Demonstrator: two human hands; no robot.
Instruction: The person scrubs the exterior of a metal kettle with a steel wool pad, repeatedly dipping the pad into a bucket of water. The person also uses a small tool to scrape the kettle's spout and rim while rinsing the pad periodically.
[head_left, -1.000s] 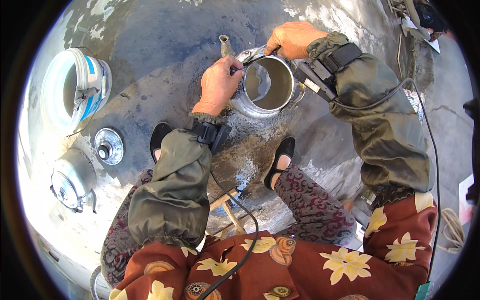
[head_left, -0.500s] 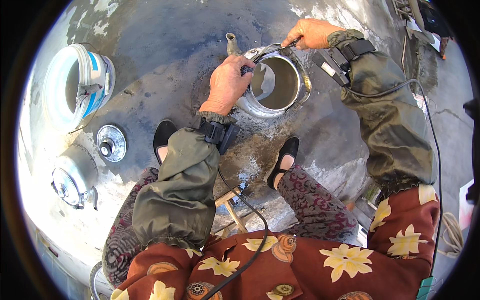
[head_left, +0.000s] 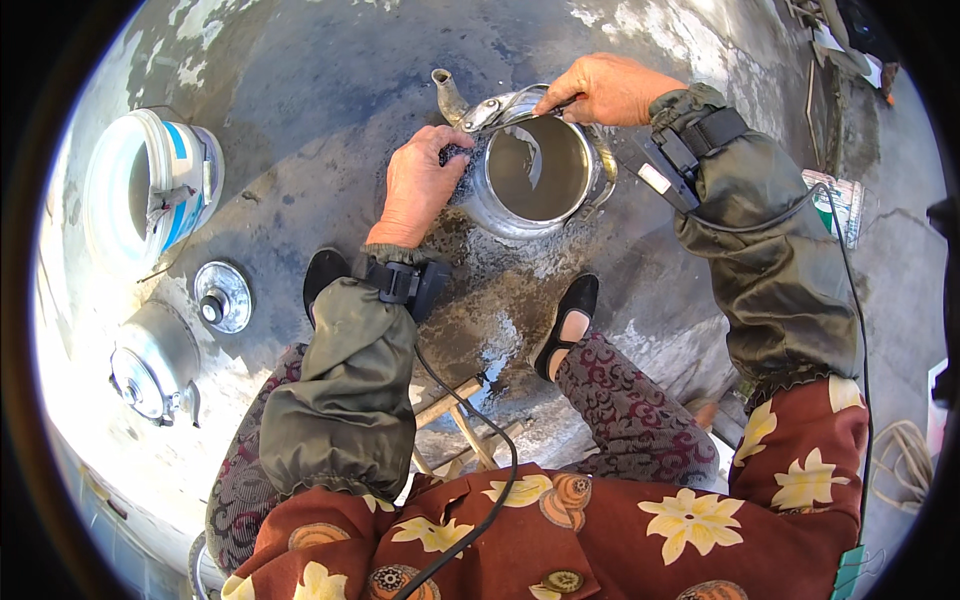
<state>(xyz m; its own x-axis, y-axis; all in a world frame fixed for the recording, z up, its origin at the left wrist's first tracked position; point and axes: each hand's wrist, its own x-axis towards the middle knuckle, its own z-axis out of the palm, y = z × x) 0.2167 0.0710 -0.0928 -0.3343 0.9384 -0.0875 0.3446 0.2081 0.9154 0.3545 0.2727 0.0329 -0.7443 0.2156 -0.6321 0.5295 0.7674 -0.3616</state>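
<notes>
Silver-grey metal kettle, no lid on, stands on damp, patchy concrete, top centre of view, just beyond the feet of a person seen from above. Its short spout points away & to the L. Inside looks greyish-brown w/ a bright crescent; can't tell if that's water.

L hand: fingers curled in, narrow, round a dark rough wad, mostly hidden, at the kettle's L side. R hand: above the far rim, thumb & fingers pinched narrow on a thin dark strip, prob. part of the handle, tho can't tell for sure.

Both forearms wear olive oversleeves w/ black wrist straps; top is rust-red w/ big pale-yellow flowers. Patterned trousers, black shoes either side, kettle btwn & ahead. Black cable loops across the lap.

Far L: white bucket w/ blue band, grey cloth over its rim. Nearer, a round metal lid w/ black knob lies on the ground; just beside it, a 2nd metal kettle, lid on. Wooden bars show btwn the knees; pale rope lies coiled far R.
</notes>
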